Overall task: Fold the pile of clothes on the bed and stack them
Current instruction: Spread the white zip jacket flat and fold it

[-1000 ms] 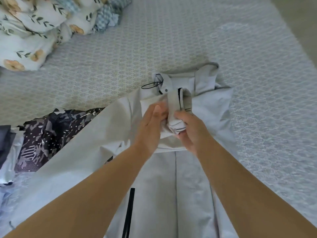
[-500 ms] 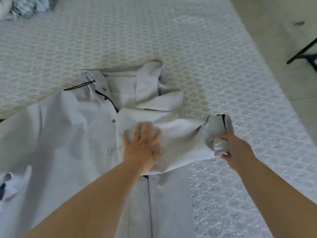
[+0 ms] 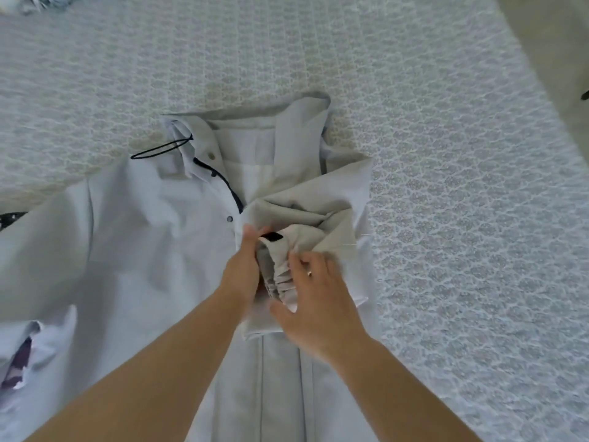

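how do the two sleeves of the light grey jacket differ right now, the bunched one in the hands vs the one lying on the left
The bunched right-side sleeve of the light grey jacket is folded in over the chest, its gathered cuff gripped between the left hand and right hand. The left-side sleeve lies spread outward on the bed, smoother and untouched, its cuff not clearly visible. Both are the same pale grey fabric.

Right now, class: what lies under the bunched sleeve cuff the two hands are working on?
The pale grey jacket front lies under the cuff, spread on the bed. The left hand and right hand cover part of it.
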